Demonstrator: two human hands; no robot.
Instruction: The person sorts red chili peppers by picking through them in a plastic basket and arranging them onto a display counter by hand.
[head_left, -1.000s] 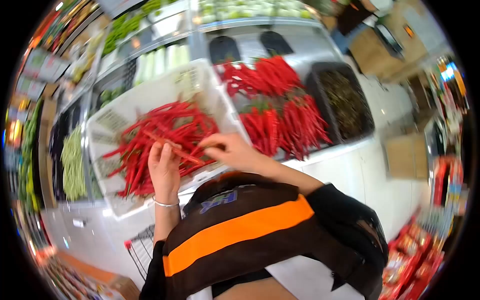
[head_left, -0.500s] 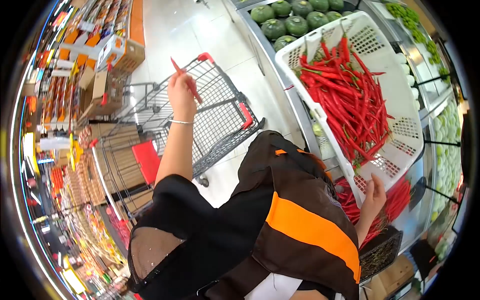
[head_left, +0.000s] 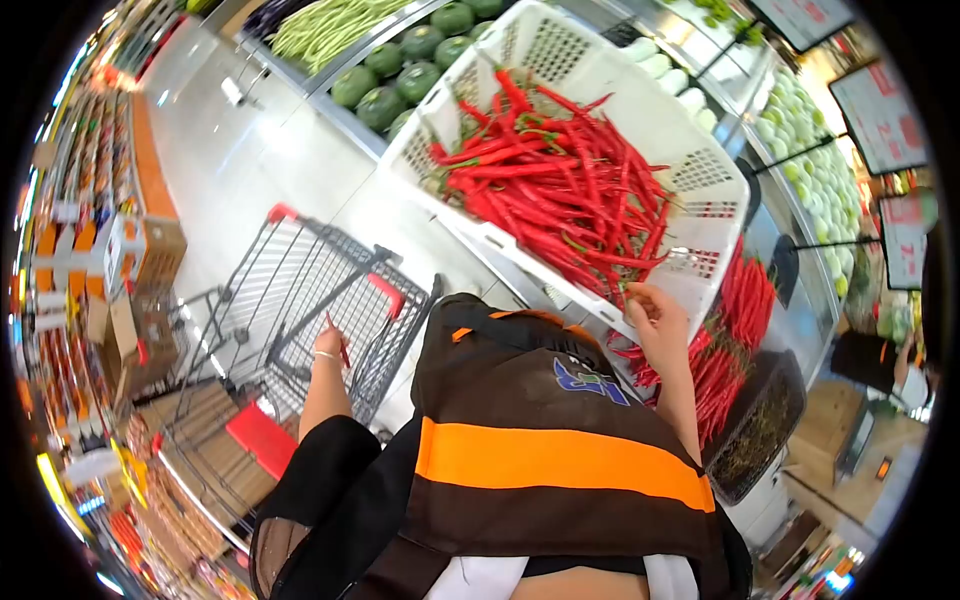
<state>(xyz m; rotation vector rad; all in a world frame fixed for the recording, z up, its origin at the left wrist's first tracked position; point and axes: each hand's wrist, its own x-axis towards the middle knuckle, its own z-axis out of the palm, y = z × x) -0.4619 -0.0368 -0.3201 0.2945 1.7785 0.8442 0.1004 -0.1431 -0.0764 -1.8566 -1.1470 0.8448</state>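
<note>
While one chili point(head_left: 345, 354) in left hand point(head_left: 328, 342), right hand point(head_left: 657, 318) at one crate's point(head_left: 660, 130) rim

There are two bare hands point(head_left: 660, 320), one white perforated plastic crate point(head_left: 712, 172), one black plastic tub point(head_left: 784, 375), three rectangular white-and-red price signs point(head_left: 876, 115) and at least eight round dark-green squashes point(head_left: 420, 82); the slender red chillies point(head_left: 565, 190) are too many to count.

Shop, supermarket produce section: red chillies point(head_left: 570, 190) in a white crate point(head_left: 655, 120); green squashes point(head_left: 420, 44) and long beans point(head_left: 335, 28) on display; price signs point(head_left: 876, 116) on stands; wire shopping cart point(head_left: 310, 270); packed shelves point(head_left: 92, 190) line the tiled floor point(head_left: 270, 140).
</note>
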